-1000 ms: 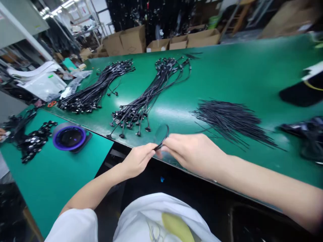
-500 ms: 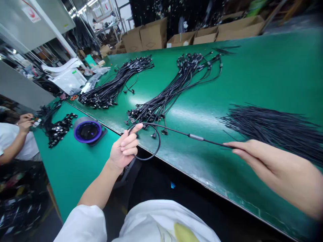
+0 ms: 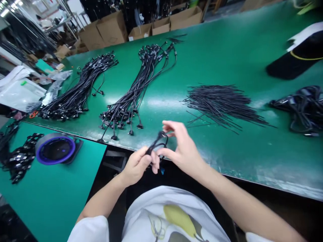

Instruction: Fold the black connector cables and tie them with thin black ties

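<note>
Both my hands meet at the near edge of the green table. My left hand is closed round a folded black cable. My right hand pinches the looped end of the same cable, with its upper fingers curled over the loop. Just beyond the hands lies a long bundle of black cables with connectors. A pile of thin black ties lies to the right of my right hand.
A second cable bundle lies further left. A purple-rimmed round device and small black parts sit on the lower left table. Coiled black cables and a black-and-white object lie at right. Cardboard boxes stand behind.
My right hand, which was stretched out to the right pulling the cable straight, has come back to my left hand. The cable is now folded into a short loop between both hands.
</note>
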Demonstrator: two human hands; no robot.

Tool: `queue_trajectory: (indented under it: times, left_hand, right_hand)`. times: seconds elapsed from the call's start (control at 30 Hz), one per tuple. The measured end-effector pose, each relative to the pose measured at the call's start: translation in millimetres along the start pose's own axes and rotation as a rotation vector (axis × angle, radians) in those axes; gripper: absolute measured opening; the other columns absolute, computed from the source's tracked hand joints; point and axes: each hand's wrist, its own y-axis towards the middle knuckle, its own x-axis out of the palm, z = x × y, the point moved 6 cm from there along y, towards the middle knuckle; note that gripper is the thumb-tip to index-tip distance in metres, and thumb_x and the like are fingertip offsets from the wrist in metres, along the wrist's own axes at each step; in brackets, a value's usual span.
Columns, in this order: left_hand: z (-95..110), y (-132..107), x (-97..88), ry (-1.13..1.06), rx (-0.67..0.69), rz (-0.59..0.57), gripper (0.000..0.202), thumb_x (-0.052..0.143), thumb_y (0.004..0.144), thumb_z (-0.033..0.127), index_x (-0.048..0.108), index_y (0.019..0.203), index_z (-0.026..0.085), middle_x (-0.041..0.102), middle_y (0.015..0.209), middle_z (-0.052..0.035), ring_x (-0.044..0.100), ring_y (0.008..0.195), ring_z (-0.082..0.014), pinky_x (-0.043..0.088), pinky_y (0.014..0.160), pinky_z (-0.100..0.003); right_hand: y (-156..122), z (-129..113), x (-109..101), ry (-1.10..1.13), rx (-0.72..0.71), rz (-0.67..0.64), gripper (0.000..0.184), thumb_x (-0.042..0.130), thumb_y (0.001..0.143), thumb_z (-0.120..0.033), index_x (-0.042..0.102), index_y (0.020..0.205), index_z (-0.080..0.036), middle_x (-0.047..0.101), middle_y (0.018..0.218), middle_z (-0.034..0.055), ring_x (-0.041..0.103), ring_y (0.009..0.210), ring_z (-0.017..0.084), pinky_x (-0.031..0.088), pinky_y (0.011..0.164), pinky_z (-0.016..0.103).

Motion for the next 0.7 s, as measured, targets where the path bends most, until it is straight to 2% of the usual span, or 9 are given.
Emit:
queue_trajectory:
  times: [0.07,0.13,0.2,0.3,0.4,0.47,0.57,0.63,0.7]
  left_hand:
    - [-5.5,4.5,-0.1,-0.163,-0.036,0.076,0.036,0.052,0.092,0.048,0.054,0.076,0.016,0.061,0.069,-0.0021,0.057,0.057,-0.0131,0.046,0.064,-0.028]
    - [-17.8,7.9,4.6,-0.267,-0.149,0.123,0.043,0.053,0.090,0.055,0.055,0.072,0.016,0.061,0.071,-0.0034,0.059,0.064,-0.0152,0.047,0.072,-0.031]
    - [-30.2,8.3,8.7,-0.358,-0.237,0.196,0.049,0.053,0.086,0.062,0.053,0.068,0.017,0.056,0.065,-0.0012,0.057,0.067,-0.0157,0.046,0.076,-0.031]
    - [-40.1,5.6,9.7,-0.426,-0.224,0.307,0.053,0.051,0.085,0.067,0.045,0.064,0.019,0.041,0.054,0.0042,0.049,0.060,-0.0131,0.043,0.069,-0.028]
    - [-42.5,3.1,12.4,-0.345,-0.170,0.252,0.052,0.051,0.084,0.067,0.045,0.065,0.019,0.040,0.056,0.0043,0.048,0.061,-0.0137,0.044,0.073,-0.030]
    - [-42.9,0.4,13.0,-0.249,-0.158,0.219,0.049,0.054,0.084,0.065,0.047,0.069,0.019,0.042,0.058,0.0040,0.050,0.064,-0.0146,0.045,0.077,-0.033]
    - [-42.2,-4.6,15.4,-0.063,-0.197,0.169,0.042,0.058,0.084,0.060,0.053,0.077,0.019,0.048,0.063,0.0022,0.051,0.065,-0.0152,0.045,0.074,-0.031]
    - [-41.4,-7.4,19.9,0.065,-0.237,0.078,0.037,0.060,0.085,0.055,0.061,0.086,0.018,0.057,0.073,-0.0021,0.056,0.075,-0.0177,0.045,0.076,-0.030]
    - [-43.9,-10.0,23.7,0.170,-0.289,-0.037,0.033,0.061,0.085,0.049,0.066,0.090,0.017,0.061,0.081,-0.0050,0.058,0.083,-0.0202,0.045,0.077,-0.030]
  right_hand:
    - [-8.6,18.9,16.8,0.198,0.220,-0.024,0.028,0.052,0.093,-0.044,0.057,0.103,-0.019,0.061,0.090,0.0040,0.059,0.076,0.014,0.048,0.068,0.027]
    - [-17.9,30.0,31.4,0.395,0.390,-0.020,0.029,0.044,0.096,-0.043,0.057,0.087,-0.019,0.052,0.070,-0.0017,0.049,0.059,0.009,0.042,0.055,0.022]
    - [-22.2,32.8,39.9,0.619,0.478,0.011,0.033,0.049,0.094,-0.049,0.054,0.081,-0.019,0.043,0.061,-0.0052,0.040,0.050,0.007,0.035,0.048,0.019]
    - [-19.2,27.8,48.2,0.943,0.546,-0.050,0.039,0.056,0.088,-0.055,0.049,0.076,-0.019,0.033,0.056,-0.0084,0.032,0.044,0.005,0.034,0.043,0.018]
    - [-16.8,24.1,48.6,1.130,0.665,-0.072,0.043,0.064,0.082,-0.057,0.045,0.071,-0.019,0.043,0.064,-0.0047,0.045,0.052,0.008,0.041,0.044,0.019]
    - [-19.1,19.8,48.0,1.170,0.719,-0.050,0.043,0.067,0.079,-0.056,0.047,0.073,-0.019,0.056,0.081,0.0017,0.058,0.069,0.012,0.046,0.050,0.020]
    - [-23.5,5.5,45.0,1.034,0.580,0.016,0.039,0.058,0.086,-0.057,0.055,0.084,-0.018,0.060,0.103,0.0076,0.063,0.082,0.015,0.048,0.054,0.021]
    - [-25.6,-6.5,43.2,0.923,0.414,0.064,0.039,0.054,0.090,-0.056,0.053,0.081,-0.018,0.057,0.100,0.0054,0.062,0.077,0.013,0.047,0.054,0.021]
    - [-26.8,-10.2,44.4,0.921,0.365,0.104,0.038,0.054,0.091,-0.053,0.046,0.077,-0.019,0.051,0.088,-0.0004,0.058,0.062,0.007,0.043,0.049,0.019]
